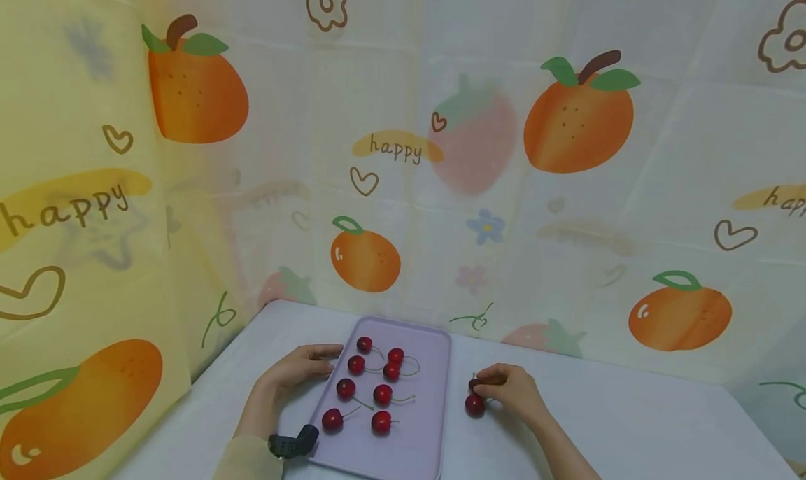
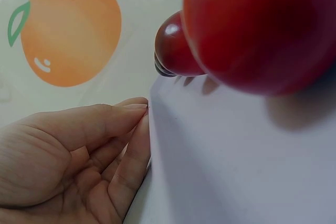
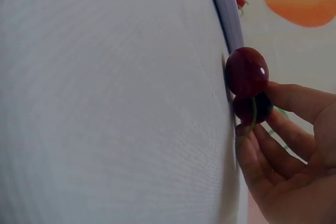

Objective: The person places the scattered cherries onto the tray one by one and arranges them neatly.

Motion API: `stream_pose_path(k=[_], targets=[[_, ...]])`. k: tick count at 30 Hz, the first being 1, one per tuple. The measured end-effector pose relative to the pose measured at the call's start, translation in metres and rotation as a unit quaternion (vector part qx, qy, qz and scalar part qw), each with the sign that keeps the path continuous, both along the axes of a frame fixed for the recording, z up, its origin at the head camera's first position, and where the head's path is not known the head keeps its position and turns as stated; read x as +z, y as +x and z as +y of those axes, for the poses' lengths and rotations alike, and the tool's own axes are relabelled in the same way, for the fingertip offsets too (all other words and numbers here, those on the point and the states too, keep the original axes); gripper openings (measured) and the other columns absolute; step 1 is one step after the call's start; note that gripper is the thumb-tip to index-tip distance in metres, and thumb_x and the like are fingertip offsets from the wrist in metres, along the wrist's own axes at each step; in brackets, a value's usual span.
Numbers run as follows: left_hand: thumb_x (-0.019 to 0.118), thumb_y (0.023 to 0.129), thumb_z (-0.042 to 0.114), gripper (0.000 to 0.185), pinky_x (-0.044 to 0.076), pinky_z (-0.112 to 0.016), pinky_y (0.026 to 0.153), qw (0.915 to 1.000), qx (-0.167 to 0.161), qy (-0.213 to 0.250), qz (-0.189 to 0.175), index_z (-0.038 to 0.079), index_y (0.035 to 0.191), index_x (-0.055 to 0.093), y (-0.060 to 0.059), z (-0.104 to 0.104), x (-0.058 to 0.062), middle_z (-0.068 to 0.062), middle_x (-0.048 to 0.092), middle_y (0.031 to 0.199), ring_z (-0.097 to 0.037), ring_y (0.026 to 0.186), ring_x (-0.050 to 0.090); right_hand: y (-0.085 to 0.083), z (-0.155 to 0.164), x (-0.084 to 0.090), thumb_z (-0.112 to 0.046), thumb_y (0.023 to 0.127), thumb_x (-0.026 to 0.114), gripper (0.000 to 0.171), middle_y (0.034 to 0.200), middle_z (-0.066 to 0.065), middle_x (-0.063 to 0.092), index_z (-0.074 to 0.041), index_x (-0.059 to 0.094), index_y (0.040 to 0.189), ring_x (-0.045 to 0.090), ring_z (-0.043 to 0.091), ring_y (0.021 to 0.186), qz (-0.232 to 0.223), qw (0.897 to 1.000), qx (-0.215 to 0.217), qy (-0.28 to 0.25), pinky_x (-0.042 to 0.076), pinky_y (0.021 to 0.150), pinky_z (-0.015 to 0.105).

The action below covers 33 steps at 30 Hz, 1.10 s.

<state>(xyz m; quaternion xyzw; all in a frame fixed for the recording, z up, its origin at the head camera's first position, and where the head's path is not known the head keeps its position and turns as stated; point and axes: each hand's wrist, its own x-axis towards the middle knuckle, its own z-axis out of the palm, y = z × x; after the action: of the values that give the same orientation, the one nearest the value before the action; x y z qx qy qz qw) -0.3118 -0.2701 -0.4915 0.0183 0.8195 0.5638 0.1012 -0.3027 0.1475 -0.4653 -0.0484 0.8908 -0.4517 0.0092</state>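
In the head view, my left hand (image 1: 302,366) rests at the left rim of a pale lilac tray (image 1: 423,410). In the left wrist view, the fingertips of that left hand (image 2: 89,156) touch the tray's edge beside red cherries (image 2: 262,30). Right of the tray, my right hand (image 1: 515,390) pinches a dark cherry (image 1: 474,385) between thumb and fingers. A second cherry (image 1: 475,406) sits right in front of it. Seen from the right wrist, the darker cherry (image 3: 253,108) is between the fingers, with the redder cherry (image 3: 247,72) against it and a green stem showing.
Several red cherries with stems, such as the near cherry (image 1: 380,422), lie on the tray in two rough columns. A white table (image 1: 604,424) carries everything. Fruit-printed curtains (image 1: 403,81) stand behind the table and along its left.
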Motion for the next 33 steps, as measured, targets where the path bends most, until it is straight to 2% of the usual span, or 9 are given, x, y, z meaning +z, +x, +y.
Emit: stream_pose_path(k=[3, 7, 11, 15, 18, 22, 28, 33], targets=[[0.059, 0.091, 0.007, 0.046, 0.038, -0.054, 0.112, 0.9999, -0.01, -0.004, 0.003, 0.002, 0.137, 0.057, 0.0, -0.001, 0.001, -0.021, 0.056, 0.142, -0.036, 0.132, 0.05, -0.001, -0.001, 0.001, -0.014, 0.076, 0.081, 0.022, 0.088, 0.006, 0.077, -0.006, 0.074, 0.095, 0.066, 0.009, 0.079, 0.009, 1.0, -0.007, -0.002, 0.049, 0.067, 0.025], [0.06, 0.091, 0.007, 0.045, 0.037, -0.055, 0.112, 1.0, -0.006, -0.005, 0.003, 0.004, 0.136, 0.058, 0.0, -0.002, 0.002, -0.02, 0.057, 0.142, -0.034, 0.131, 0.052, -0.003, -0.002, 0.001, -0.011, 0.078, 0.078, 0.018, 0.086, 0.005, 0.077, -0.008, 0.075, 0.095, 0.067, 0.009, 0.076, 0.037, 0.999, -0.024, 0.006, 0.049, 0.066, 0.023], [0.06, 0.091, 0.007, 0.045, 0.038, -0.055, 0.112, 0.9999, -0.008, -0.014, 0.006, 0.003, 0.137, 0.058, 0.001, -0.002, 0.002, -0.02, 0.058, 0.141, -0.034, 0.13, 0.053, -0.002, -0.005, 0.004, -0.007, 0.076, 0.077, 0.02, 0.088, 0.005, 0.077, -0.008, 0.074, 0.095, 0.069, 0.01, 0.076, 0.059, 0.998, -0.016, 0.028, 0.05, 0.068, 0.023], [0.06, 0.091, 0.008, 0.045, 0.037, -0.056, 0.111, 0.9999, 0.002, -0.012, -0.004, 0.004, 0.136, 0.059, 0.001, -0.001, 0.001, -0.019, 0.059, 0.14, -0.034, 0.13, 0.053, -0.003, -0.007, 0.009, -0.006, 0.075, 0.077, 0.022, 0.093, 0.007, 0.077, -0.007, 0.074, 0.097, 0.068, 0.012, 0.08, 0.076, 0.996, -0.015, 0.037, 0.051, 0.07, 0.024], [0.061, 0.091, 0.008, 0.044, 0.037, -0.057, 0.111, 0.9997, 0.021, -0.005, -0.013, 0.007, 0.135, 0.061, 0.001, 0.001, 0.002, -0.017, 0.06, 0.139, -0.032, 0.128, 0.055, -0.005, -0.007, 0.009, -0.009, 0.075, 0.078, 0.025, 0.098, 0.008, 0.077, -0.007, 0.074, 0.099, 0.069, 0.018, 0.089, 0.081, 0.996, -0.015, 0.043, 0.055, 0.077, 0.03], [0.06, 0.091, 0.008, 0.043, 0.038, -0.056, 0.111, 0.9993, 0.031, -0.002, -0.02, 0.009, 0.134, 0.062, 0.001, 0.002, 0.002, -0.016, 0.06, 0.139, -0.03, 0.125, 0.056, -0.006, -0.004, 0.006, -0.012, 0.073, 0.081, 0.029, 0.104, 0.008, 0.076, -0.009, 0.074, 0.101, 0.069, 0.026, 0.103, 0.063, 0.997, 0.0, 0.043, 0.055, 0.091, 0.041], [0.061, 0.09, 0.007, 0.042, 0.037, -0.056, 0.11, 0.9989, 0.04, 0.001, -0.023, 0.01, 0.132, 0.063, 0.002, 0.003, 0.001, -0.015, 0.062, 0.138, -0.028, 0.124, 0.056, -0.006, 0.002, 0.003, -0.011, 0.071, 0.081, 0.032, 0.106, 0.011, 0.076, -0.006, 0.074, 0.102, 0.069, 0.029, 0.103, 0.024, 0.999, 0.041, 0.024, 0.054, 0.089, 0.043], [0.061, 0.09, 0.007, 0.043, 0.036, -0.056, 0.111, 0.9992, 0.035, -0.001, -0.018, 0.009, 0.133, 0.063, 0.001, 0.003, 0.001, -0.015, 0.062, 0.138, -0.029, 0.125, 0.056, -0.007, 0.004, 0.003, -0.007, 0.071, 0.076, 0.033, 0.107, 0.009, 0.076, -0.006, 0.074, 0.104, 0.067, 0.026, 0.106, -0.006, 0.999, 0.049, 0.002, 0.051, 0.093, 0.046]])
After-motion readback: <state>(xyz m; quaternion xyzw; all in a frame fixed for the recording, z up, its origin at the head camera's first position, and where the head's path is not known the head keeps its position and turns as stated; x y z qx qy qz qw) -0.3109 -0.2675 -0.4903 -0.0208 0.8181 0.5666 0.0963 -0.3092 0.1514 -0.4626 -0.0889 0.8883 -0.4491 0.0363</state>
